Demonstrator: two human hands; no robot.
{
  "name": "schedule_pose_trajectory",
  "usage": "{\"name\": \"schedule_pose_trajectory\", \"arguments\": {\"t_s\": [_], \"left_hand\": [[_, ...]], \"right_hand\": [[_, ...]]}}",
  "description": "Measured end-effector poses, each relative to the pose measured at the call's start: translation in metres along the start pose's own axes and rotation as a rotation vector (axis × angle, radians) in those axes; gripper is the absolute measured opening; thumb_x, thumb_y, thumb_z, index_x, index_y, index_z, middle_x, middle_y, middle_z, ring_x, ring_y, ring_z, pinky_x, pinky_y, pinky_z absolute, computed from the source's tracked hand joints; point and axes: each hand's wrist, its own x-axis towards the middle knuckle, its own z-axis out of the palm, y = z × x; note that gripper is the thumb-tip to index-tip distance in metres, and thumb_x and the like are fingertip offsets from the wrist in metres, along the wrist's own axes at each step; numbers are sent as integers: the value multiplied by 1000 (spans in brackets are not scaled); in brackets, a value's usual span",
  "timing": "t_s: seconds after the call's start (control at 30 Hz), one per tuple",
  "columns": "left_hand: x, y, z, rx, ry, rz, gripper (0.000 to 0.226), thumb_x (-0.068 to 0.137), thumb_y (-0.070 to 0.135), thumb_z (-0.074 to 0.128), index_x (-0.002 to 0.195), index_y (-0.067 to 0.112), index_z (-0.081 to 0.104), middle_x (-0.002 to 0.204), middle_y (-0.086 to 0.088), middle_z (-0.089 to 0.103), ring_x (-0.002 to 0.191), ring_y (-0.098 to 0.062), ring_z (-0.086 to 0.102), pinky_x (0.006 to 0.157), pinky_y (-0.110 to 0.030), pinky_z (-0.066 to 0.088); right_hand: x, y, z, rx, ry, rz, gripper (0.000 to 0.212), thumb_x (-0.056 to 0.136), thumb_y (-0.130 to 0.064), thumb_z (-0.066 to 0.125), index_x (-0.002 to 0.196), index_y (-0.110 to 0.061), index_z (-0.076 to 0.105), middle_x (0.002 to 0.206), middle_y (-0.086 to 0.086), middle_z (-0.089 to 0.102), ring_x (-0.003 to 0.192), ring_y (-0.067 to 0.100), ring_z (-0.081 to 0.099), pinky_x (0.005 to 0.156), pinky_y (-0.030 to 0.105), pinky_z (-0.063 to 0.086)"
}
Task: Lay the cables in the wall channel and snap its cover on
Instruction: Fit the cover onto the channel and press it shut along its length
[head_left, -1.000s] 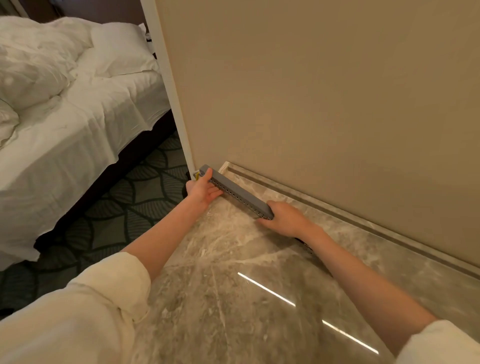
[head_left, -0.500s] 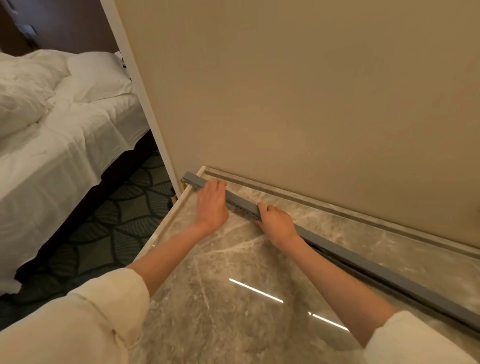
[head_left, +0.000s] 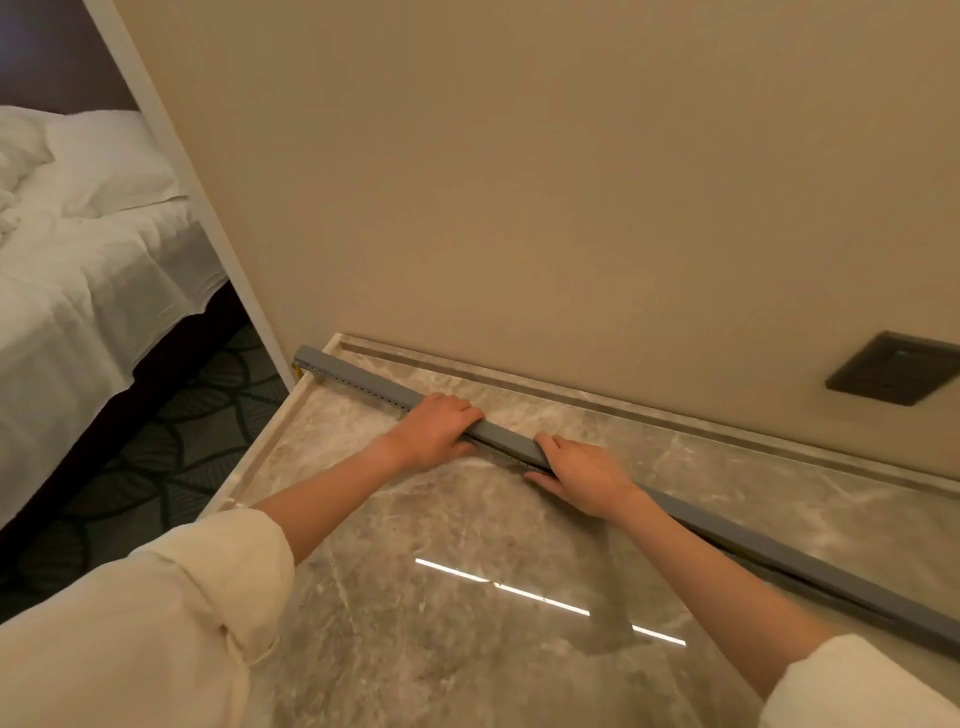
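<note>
A long grey cable channel (head_left: 358, 376) lies diagonally across the marble top (head_left: 467, 623), from the left corner down to the lower right edge. Its side shows a row of small holes near the left end. My left hand (head_left: 441, 428) presses down on the channel's grey cover, fingers curled over its top. My right hand (head_left: 582, 475) lies a little to the right, fingers on the cover and thumb against its near side. A dark gap shows under the cover between my hands. I see no cables.
A beige wall (head_left: 519, 182) rises behind the marble top, with a dark socket plate (head_left: 896, 370) at the right. A bed with white linen (head_left: 78, 260) stands left, beyond a white wall edge (head_left: 208, 218). Patterned carpet (head_left: 171, 441) lies below.
Both hands have slid right along the channel, away from its left end. The view has swung right, and the socket plate has come into sight.
</note>
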Motion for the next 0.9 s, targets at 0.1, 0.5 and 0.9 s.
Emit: {"name": "schedule_pose_trajectory", "arguments": {"t_s": [0.1,0.5,0.9], "left_hand": [[19,31,2,-10,-75,72,34,88,38,57,112,13,55,100,-9,65,91,-27,59,78,-39,46],[38,34,8,134,-50,29,21,92,27,46,111,19,46,94,-11,53,85,-28,47,72,-38,33],[87,45,2,320,31,-200,25,82,0,50,106,7,46,102,-15,51,93,-32,48,76,-38,37]], "right_hand": [[-24,23,-2,4,-44,31,41,90,-53,46,111,-17,42,101,7,63,80,27,61,63,34,43],[-63,82,-17,-65,-97,216,36,86,-41,54,108,-15,43,105,8,65,92,30,62,67,34,40],[-42,109,-34,-535,183,369,23,63,1,64,80,-14,56,72,4,60,66,23,59,62,32,46]]}}
